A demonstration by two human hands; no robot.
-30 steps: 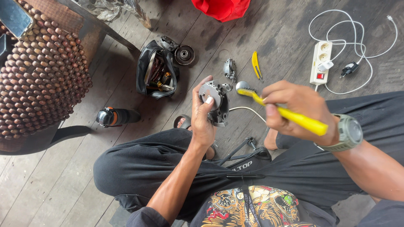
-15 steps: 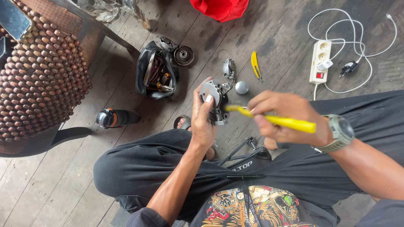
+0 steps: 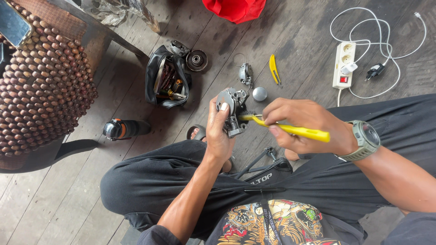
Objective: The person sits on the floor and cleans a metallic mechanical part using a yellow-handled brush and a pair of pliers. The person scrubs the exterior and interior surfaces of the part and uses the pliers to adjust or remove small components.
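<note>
Gripped in our right hand (image 3: 302, 124), the yellow tool (image 3: 290, 129) has swung down against the grey metal part (image 3: 230, 111) clasped in our left hand (image 3: 219, 134), prying now under way.

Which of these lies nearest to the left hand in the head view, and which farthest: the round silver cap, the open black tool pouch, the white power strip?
Measured from the left hand:
1. Round silver cap, on the floor just above and right of it.
2. Open black tool pouch, up and to the left.
3. White power strip, far on the right.
</note>
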